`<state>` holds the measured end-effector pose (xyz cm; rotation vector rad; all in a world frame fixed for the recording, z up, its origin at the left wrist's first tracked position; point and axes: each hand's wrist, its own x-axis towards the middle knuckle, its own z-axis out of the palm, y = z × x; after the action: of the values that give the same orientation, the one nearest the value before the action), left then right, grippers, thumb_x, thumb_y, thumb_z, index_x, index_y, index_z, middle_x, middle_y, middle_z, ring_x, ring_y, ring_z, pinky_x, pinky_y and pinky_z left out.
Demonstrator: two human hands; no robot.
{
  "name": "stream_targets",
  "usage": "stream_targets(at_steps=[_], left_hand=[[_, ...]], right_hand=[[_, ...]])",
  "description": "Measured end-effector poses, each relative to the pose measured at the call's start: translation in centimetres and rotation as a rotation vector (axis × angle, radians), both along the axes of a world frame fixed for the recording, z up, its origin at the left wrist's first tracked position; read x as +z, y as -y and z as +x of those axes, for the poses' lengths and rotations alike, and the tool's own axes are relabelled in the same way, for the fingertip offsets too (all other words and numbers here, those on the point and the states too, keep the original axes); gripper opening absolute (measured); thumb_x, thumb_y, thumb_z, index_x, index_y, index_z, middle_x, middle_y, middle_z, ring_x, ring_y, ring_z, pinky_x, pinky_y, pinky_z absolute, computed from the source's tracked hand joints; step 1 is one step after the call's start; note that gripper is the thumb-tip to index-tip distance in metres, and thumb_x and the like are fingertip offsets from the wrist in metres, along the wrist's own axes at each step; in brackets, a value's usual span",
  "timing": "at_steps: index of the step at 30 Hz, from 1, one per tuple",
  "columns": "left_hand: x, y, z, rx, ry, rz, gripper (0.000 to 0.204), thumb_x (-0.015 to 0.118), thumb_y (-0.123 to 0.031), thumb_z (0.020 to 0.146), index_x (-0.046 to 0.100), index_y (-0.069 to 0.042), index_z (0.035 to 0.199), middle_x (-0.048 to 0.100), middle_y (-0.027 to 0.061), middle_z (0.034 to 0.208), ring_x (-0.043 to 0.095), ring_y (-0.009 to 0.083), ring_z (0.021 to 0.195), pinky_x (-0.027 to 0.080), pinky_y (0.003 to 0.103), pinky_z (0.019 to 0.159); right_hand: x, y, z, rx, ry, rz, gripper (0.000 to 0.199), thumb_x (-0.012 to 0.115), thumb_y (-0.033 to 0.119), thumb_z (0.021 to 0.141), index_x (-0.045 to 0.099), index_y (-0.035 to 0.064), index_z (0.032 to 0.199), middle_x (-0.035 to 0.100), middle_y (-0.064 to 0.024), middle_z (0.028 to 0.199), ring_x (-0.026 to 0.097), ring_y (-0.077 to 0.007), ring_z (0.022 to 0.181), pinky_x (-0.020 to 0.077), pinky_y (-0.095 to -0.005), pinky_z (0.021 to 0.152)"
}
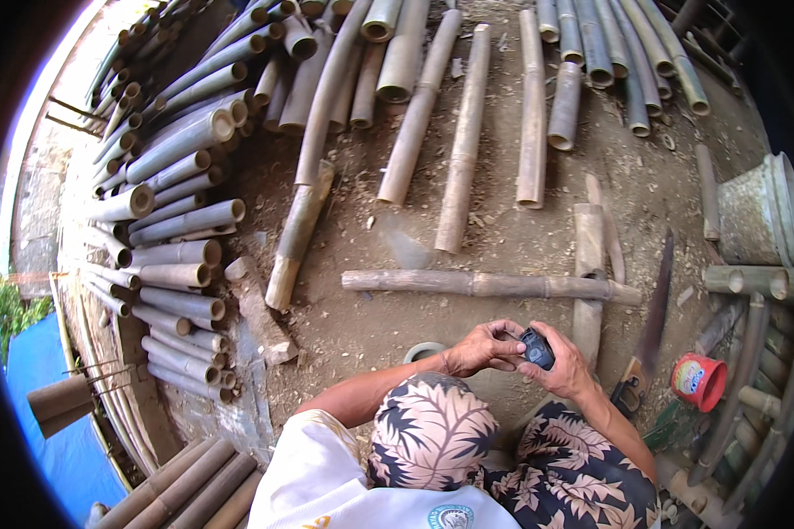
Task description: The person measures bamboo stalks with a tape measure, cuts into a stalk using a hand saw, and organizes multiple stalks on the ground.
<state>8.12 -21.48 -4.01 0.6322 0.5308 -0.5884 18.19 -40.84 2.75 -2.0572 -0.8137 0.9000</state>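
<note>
Both my hands meet low in the middle of the head view, above the ground between my knees. My right hand is wrapped round a small black boxy object with a rounded face, which looks like a tape measure. From the left, my left hand reaches it with thumb and fingers pinched at its side; whether they grip a tab or the case itself is hidden. Just beyond my hands lies a bamboo pole, crosswise over another bamboo piece. Beside my right forearm rests a handsaw, its handle toward me.
Stacked bamboo poles line the left side, and several cut lengths lie beyond. At right stand a red tub, a grey bucket and more bamboo. A wooden block lies left; a grey ring-shaped rim shows behind my left forearm.
</note>
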Motion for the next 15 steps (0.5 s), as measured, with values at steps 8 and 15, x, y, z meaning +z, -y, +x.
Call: stream_targets(at_steps=[8,15], left_hand=[[-1.5,-5.2,-4.9,0.082,0.052,0.088,0.017,0.072,-0.021,0.093,0.062,-0.009,0.101,0.066,0.0034,0.096,0.066,0.0162,0.095,0.059,0.033,0.084],[-4.8,-21.5,-13.2,0.752,-0.298,0.911,0.026,0.068,-0.027,0.095,0.064,-0.003,0.104,0.067,0.0088,0.094,0.065,0.0158,0.086,0.058,0.028,0.07]], right_hand=[[0.5,-1.2,1.1,0.227,0.148,-0.201,0.06,0.07,0.036,0.081,0.055,0.0044,0.13,0.062,-0.0198,0.122,0.058,-0.0376,0.115,0.0472,-0.0447,0.099],[1.4,10.8,11.7,0.004,0.631,-0.483,0.055,0.067,0.014,0.069,0.058,0.0067,0.122,0.063,-0.0147,0.115,0.057,-0.0364,0.11,0.0499,-0.0454,0.094]])
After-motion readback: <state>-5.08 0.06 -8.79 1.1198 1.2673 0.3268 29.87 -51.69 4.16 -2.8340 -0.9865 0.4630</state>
